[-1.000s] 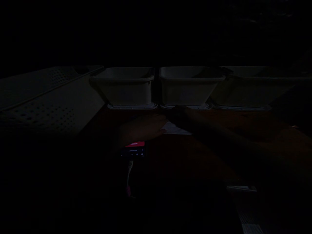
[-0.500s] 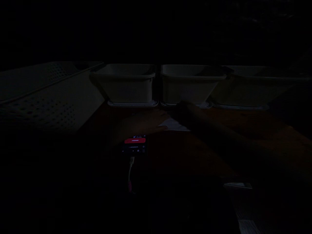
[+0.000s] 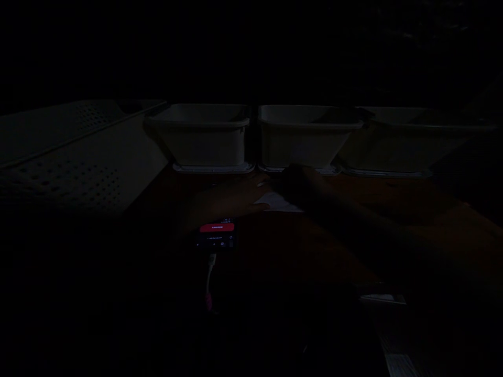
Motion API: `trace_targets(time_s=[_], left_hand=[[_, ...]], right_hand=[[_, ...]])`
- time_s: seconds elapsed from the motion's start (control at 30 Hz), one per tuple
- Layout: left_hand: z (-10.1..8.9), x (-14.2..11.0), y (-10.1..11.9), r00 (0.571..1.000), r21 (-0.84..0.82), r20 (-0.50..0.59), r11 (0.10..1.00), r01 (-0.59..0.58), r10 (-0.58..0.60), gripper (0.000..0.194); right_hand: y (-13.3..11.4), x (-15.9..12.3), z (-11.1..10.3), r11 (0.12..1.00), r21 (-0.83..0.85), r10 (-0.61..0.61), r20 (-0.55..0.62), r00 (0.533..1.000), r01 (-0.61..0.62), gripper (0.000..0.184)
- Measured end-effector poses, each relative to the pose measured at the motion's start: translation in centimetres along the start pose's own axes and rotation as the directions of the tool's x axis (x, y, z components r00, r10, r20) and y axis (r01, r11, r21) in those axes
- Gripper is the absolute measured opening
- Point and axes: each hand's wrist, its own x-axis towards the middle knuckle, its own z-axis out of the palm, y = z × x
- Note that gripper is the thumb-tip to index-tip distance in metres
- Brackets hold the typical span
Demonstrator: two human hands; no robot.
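Note:
In the very dark head view, a flat white piece point(image 3: 280, 202), cloth or paper, lies on the reddish-brown table point(image 3: 334, 230) between my hands. My left hand point(image 3: 245, 195) reaches in from the left, its thumb stretched over the white piece's left edge and apart from the other fingers. A small pale strip shows by its fingertips. From the right comes my right hand point(image 3: 301, 183), rounded with bent fingers, at the white piece's far right side. Shadow hides its fingertips and anything in them. Below my left forearm lies a lit phone point(image 3: 217, 233).
Pale bins, a left one point(image 3: 210, 144), a middle one point(image 3: 304, 144) and a right one point(image 3: 396, 146), stand on flat white bases behind my hands. At the left is a perforated basket point(image 3: 129, 152). A white cable point(image 3: 210, 267) runs from the phone.
My right hand has shifted slightly left and turned a little. A pale strip now shows at my left fingertips. The white piece stays nearly in place.

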Motion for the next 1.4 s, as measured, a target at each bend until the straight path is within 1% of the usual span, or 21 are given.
trace_targets(time_s=[0.07,0.1,0.13,0.2,0.27,0.4,0.5,0.6,0.73,0.83,0.93,1.03,1.17,1.23,1.3,1.4], left_hand=[[0.1,0.0,0.0,1.000,0.046,-0.002,0.999,0.018,-0.018,0.048],[0.2,0.0,0.0,1.000,0.062,-0.004,0.998,0.026,-0.026,0.047],[0.3,0.0,-0.1,1.000,0.070,-0.004,0.997,0.027,-0.027,0.046],[0.3,0.0,-0.2,1.000,0.062,0.004,0.998,0.015,-0.015,0.044],[0.3,0.1,-0.2,1.000,0.040,0.001,0.999,0.005,-0.005,0.045],[0.2,0.2,-0.1,0.999,0.000,0.006,0.999,0.051,-0.051,0.049],[0.1,0.1,0.1,0.997,-0.027,0.015,0.997,0.079,-0.078,0.053],[0.2,0.0,0.0,0.997,-0.045,-0.008,0.996,0.071,-0.071,0.055],[0.4,0.2,-0.3,0.999,-0.039,-0.021,0.998,0.043,-0.044,0.059],[0.5,0.3,-0.5,1.000,-0.019,-0.020,1.000,0.023,-0.023,0.057],[0.6,0.3,-0.7,0.999,0.021,-0.009,0.999,0.033,-0.032,0.048],[0.7,0.2,-0.6,0.999,0.062,0.005,0.997,0.050,-0.050,0.041],[0.7,-0.1,-0.4,0.999,0.086,-0.007,0.995,0.053,-0.052,0.040],[0.7,-0.1,-0.4,0.998,0.093,0.000,0.994,0.058,-0.059,0.039],[0.7,-0.1,-0.4,0.998,0.094,0.005,0.994,0.059,-0.060,0.039],[0.7,0.0,-0.5,0.998,0.093,0.000,0.994,0.055,-0.055,0.039]], right_hand=[[0.1,-0.1,0.2,0.999,0.024,-0.022,-0.095,0.995,0.024,0.033],[0.0,-0.3,0.2,0.998,0.053,-0.015,-0.141,0.990,0.023,0.031],[0.0,-0.5,0.2,0.994,0.105,0.022,-0.170,0.985,-0.004,0.031],[-0.3,-1.1,-0.1,0.970,0.232,0.122,-0.189,0.974,-0.076,0.032],[-0.6,-1.8,-0.6,0.948,0.304,0.163,-0.207,0.965,-0.095,0.032],[-0.8,-2.6,-1.5,0.938,0.342,0.144,-0.226,0.963,-0.060,0.031],[0.0,-2.4,-1.5,0.940,0.340,0.125,-0.240,0.963,-0.038,0.030],[1.5,-1.7,-1.2,0.945,0.326,0.082,-0.208,0.975,-0.010,0.027],[2.9,-1.1,-1.3,0.942,0.336,0.073,-0.174,0.982,-0.011,0.028],[2.9,-1.4,-1.9,0.947,0.320,0.085,-0.159,0.984,-0.030,0.030],[2.7,-1.9,-2.5,0.955,0.282,0.138,-0.162,0.977,-0.088,0.028],[3.1,-2.1,-2.8,0.960,0.246,0.171,-0.144,0.975,-0.132,0.027],[4.2,-2.1,-2.8,0.968,0.223,0.143,-0.131,0.981,-0.112,0.027],[4.7,-2.0,-2.8,0.966,0.229,0.152,-0.124,0.981,-0.121,0.027],[4.8,-1.9,-2.7,0.965,0.221,0.169,-0.119,0.978,-0.140,0.028],[4.7,-1.9,-2.6,0.975,0.185,0.144,-0.106,0.984,-0.123,0.030]])
